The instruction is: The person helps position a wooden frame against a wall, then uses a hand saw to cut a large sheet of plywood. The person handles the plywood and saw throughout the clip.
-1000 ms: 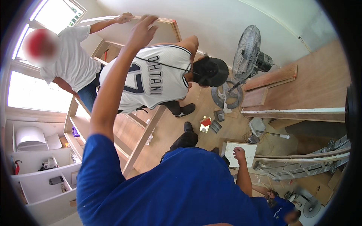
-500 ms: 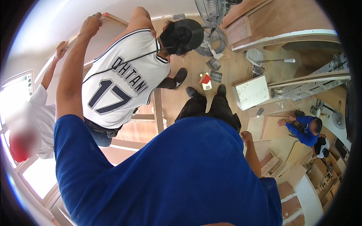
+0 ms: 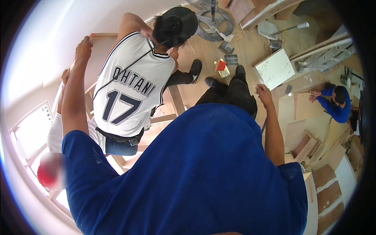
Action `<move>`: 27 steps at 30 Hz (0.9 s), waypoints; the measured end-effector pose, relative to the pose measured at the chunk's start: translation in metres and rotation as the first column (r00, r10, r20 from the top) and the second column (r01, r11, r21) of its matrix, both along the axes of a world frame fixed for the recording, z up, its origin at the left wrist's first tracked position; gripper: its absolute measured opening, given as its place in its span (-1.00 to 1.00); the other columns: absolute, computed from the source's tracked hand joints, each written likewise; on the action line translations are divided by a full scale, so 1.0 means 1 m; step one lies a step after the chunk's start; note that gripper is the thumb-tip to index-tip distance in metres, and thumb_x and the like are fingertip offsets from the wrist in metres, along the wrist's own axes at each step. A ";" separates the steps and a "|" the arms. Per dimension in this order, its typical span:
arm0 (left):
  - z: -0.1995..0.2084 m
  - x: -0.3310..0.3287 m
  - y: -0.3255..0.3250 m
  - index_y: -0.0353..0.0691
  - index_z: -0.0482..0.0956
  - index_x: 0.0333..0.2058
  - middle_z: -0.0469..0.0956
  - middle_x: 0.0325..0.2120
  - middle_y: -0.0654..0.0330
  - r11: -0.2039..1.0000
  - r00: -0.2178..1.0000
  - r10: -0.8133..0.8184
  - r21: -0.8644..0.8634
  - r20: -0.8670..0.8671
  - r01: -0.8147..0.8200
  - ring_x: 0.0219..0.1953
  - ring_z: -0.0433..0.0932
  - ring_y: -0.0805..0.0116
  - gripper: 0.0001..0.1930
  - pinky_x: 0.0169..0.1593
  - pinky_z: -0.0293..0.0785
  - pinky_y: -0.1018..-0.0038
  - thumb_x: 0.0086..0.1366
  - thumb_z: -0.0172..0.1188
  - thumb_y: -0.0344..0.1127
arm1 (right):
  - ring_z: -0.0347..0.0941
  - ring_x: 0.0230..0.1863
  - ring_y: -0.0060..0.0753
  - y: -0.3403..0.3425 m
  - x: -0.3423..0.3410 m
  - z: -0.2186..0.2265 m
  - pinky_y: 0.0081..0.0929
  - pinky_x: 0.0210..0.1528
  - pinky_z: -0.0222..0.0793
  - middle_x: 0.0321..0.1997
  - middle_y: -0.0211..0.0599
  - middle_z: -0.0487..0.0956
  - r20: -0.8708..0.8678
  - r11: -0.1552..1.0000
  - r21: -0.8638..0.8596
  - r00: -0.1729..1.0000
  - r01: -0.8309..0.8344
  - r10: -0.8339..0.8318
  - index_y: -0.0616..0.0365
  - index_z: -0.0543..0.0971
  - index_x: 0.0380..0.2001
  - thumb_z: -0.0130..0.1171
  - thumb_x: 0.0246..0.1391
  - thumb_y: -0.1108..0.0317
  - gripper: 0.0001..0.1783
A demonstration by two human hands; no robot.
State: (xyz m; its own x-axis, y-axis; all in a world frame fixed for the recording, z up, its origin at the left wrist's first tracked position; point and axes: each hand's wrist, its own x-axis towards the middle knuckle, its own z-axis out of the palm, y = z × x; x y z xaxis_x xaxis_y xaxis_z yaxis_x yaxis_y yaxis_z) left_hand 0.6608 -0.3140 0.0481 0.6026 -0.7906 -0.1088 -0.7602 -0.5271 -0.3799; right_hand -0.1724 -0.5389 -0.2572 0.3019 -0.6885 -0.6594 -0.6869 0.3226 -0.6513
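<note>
My left hand (image 3: 83,49) is raised at the far left, its fingers closed over the edge of a wood-edged panel (image 3: 103,36). The panel's pale face is partly hidden behind my arm and a co-worker. My right hand (image 3: 264,95) hangs in the air to the right of my legs. Its fingers are loosely curled and a little apart, with nothing seen in them. Close on my left, a co-worker in a white sleeveless jersey (image 3: 131,78) bends beside the panel. Another person in a red cap (image 3: 51,172) reaches up to the same panel behind my forearm.
On the floor ahead lie a yellow tray with a red item (image 3: 221,66) and grey blocks (image 3: 231,59). A pedestal fan (image 3: 214,23) stands beyond. To the right are a white box (image 3: 275,69), a ladder (image 3: 331,55), a person in blue (image 3: 335,103) and wooden pieces (image 3: 307,147).
My right hand has swung forward from beside my hip. My left hand and the panel have shifted nearer and slightly left. The red-capped person has moved closer behind my left arm.
</note>
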 end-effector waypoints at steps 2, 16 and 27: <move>-0.003 -0.001 -0.007 -0.24 0.46 0.05 0.67 -0.12 -0.11 1.000 0.999 0.015 -0.017 -0.044 -0.016 -0.05 0.65 -0.15 -0.71 0.01 0.55 0.01 0.39 0.17 -0.38 | 0.61 -0.16 -0.44 -0.001 -0.007 -0.006 -0.44 -0.20 0.46 -0.06 -0.31 0.65 -0.022 0.996 0.075 0.999 0.051 -0.050 0.19 0.54 0.17 0.20 0.29 0.11 -0.50; -0.092 -0.055 -0.021 -0.19 0.49 0.05 0.67 -0.11 -0.17 0.998 0.994 0.061 0.034 -0.088 -0.058 -0.01 0.65 -0.17 -0.70 0.04 0.54 0.03 0.48 -0.04 -0.21 | 0.58 -0.35 -0.36 0.098 -0.169 -0.163 -0.32 -0.23 0.62 -0.27 -0.28 0.68 -0.336 0.928 0.363 0.941 0.082 0.049 0.09 0.66 0.01 -0.01 0.25 0.39 -0.65; -0.115 0.011 -0.041 -0.09 0.26 0.44 0.49 0.25 -0.14 0.981 0.829 0.193 0.096 -0.525 -0.168 0.30 0.48 0.02 -0.21 0.34 0.38 0.21 0.25 0.36 -0.35 | 0.55 -0.32 -0.45 0.008 -0.120 -0.166 -0.44 -0.30 0.46 -0.22 -0.38 0.65 -0.086 0.976 0.180 0.991 0.121 -0.107 0.11 0.61 0.00 0.15 0.29 0.24 -0.71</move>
State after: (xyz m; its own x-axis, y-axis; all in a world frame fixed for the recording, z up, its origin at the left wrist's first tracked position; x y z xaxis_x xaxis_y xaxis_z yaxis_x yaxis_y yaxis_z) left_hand 0.6715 -0.3546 -0.0671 0.5739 -0.6601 -0.4847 -0.7444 -0.6672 0.0272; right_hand -0.2927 -0.5307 -0.4237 0.1730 -0.5800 -0.7960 -0.6837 0.5111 -0.5210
